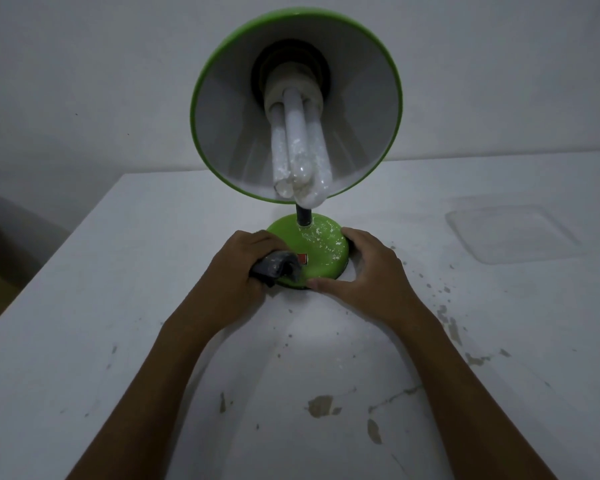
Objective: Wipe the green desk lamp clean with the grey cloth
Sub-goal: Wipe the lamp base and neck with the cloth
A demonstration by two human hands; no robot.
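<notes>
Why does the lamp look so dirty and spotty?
White flecks cover the bulb and the right side of the green base. The table is chipped and speckled too. The left hand holds the grey cloth on the base.

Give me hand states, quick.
Left hand: grips the grey cloth against the lamp base.
Right hand: holds the base's rim.

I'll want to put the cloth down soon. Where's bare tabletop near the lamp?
Bare: left of the left hand toward the table edge, and between the forearms. Crowded: around the lamp base, gripped by the right hand; a clear lid lies far right.
</notes>
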